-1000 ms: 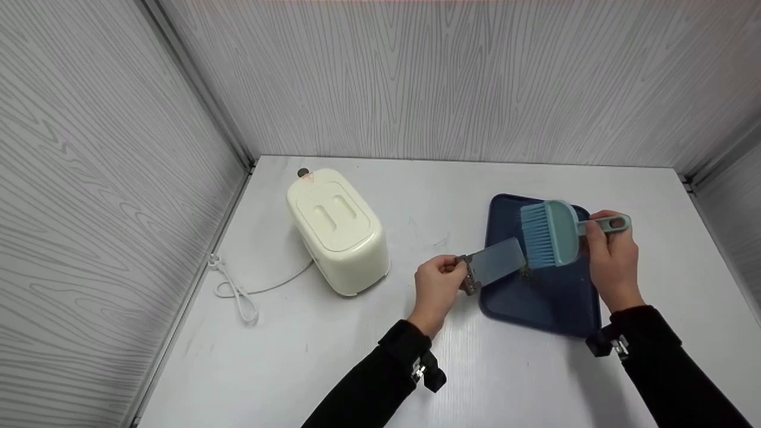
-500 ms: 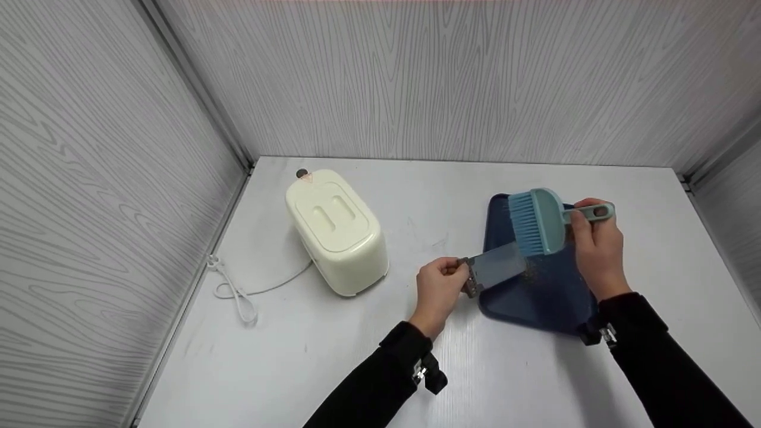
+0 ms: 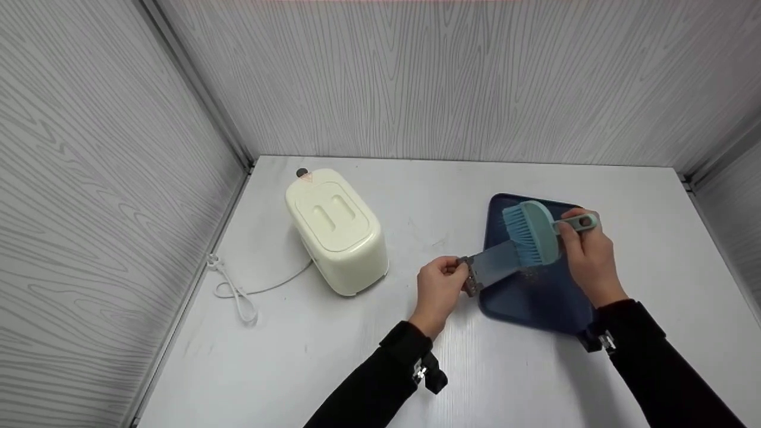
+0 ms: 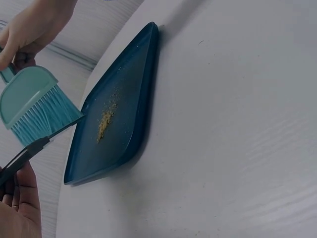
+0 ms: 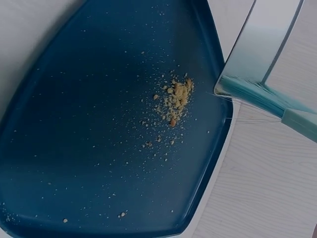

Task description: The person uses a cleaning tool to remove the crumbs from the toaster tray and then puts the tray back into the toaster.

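A person's left hand [image 3: 439, 288] is pinching the dark end piece of a smooth grey rectangular panel [image 3: 495, 263] between thumb and fingers. The panel is extending to the right of this grip and slightly away from the person, its long axis running from the left hand toward the right side, and its free end is hanging above a dark blue, low-rimmed tray [image 3: 550, 309], just past the tray's left edge. The right hand [image 3: 596, 261] is gripping the handle of a light teal hand brush with blue bristles [image 3: 540, 232]; the handle is pointing right, so the brush head is lying to the left of that grip. The bristles are touching the panel's free end and splaying over it, their row lying across the panel's long axis rather than along it. The left hand is holding the panel directly, while the right hand is meeting it only through the brush. Below, pale golden crumbs [image 5: 178, 99] are lying in a loose heap on the tray. A cream, rounded, box-shaped appliance [image 3: 348, 255] is standing well to the left on the white tabletop [image 3: 250, 374]
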`<state>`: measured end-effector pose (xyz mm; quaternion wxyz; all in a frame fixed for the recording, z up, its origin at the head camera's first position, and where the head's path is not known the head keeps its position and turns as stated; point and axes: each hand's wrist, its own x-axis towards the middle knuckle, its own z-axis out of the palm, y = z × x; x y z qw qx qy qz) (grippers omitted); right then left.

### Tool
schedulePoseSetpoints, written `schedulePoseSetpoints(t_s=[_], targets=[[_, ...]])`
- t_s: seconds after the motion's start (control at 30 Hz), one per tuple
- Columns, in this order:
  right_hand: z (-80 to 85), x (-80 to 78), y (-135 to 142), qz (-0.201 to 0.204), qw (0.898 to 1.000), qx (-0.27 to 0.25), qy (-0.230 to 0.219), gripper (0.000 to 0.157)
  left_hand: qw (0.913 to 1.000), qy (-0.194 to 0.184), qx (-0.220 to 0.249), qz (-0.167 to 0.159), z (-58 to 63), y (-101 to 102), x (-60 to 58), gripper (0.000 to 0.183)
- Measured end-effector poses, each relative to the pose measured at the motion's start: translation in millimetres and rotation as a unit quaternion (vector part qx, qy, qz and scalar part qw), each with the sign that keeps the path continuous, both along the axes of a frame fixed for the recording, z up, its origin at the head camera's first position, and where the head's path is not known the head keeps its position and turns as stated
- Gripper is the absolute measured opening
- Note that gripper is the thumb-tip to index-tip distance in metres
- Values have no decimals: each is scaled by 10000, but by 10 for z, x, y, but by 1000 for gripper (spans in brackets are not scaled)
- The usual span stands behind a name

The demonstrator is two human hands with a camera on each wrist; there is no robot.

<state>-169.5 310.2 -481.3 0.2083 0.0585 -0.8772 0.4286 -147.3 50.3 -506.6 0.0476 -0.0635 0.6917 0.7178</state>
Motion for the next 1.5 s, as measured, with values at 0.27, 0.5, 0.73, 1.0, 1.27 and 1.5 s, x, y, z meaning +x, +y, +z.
schedulePoseSetpoints(t_s=[0.27,0.5,0.73,1.0,1.27,1.5], targets=[[-82,80,35,64,9999,124,-89,29,9997,-7,-147,183,-7,49,12,11],[-117,141,65,81,9997,211,-25,27,9991,59,-273,322,10,88,13,9],[-144,169,58,278,9983,466,210,21,9981,101,-433,437,17,101,-2,10],[-181,181,92,521,9945,743,529,19,9977,192,-323,567,14,81,-15,9],[-185,180,130,542,9936,732,661,18,9977,191,-226,606,24,48,-44,10],[-162,204,160,486,9929,823,709,16,9977,167,-154,631,3,34,-48,9]])
